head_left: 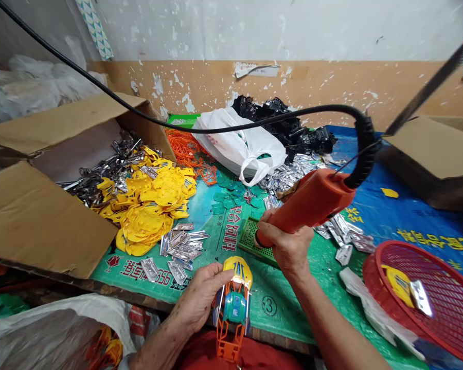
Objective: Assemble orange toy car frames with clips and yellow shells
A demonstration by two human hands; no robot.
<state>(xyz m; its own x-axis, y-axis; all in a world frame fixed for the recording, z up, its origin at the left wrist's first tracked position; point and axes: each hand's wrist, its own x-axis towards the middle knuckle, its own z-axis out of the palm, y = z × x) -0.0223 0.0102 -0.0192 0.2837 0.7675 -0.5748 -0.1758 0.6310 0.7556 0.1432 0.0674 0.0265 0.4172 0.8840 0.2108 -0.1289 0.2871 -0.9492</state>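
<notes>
Toy car (235, 307) | left hand (203, 294) pinches yellow end (237, 268) | right hand (290, 245) grips screwdriver (312, 199) by tray (250, 235) | likely fastening; next needs steady aim

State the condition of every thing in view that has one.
Left hand, closed on the assembly.
Assembly, held, yellow end pointing away.
Right hand, wrapped around the orange tool.
Orange tool, tilted, cable attached.
Left cardboard box, open.
White bag, crumpled.
Yellow parts, heaped.
Red basket, yellow piece inside.

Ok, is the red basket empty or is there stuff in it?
Not empty: inside the red basket you can see a yellow piece and a shiny silver piece.
</notes>
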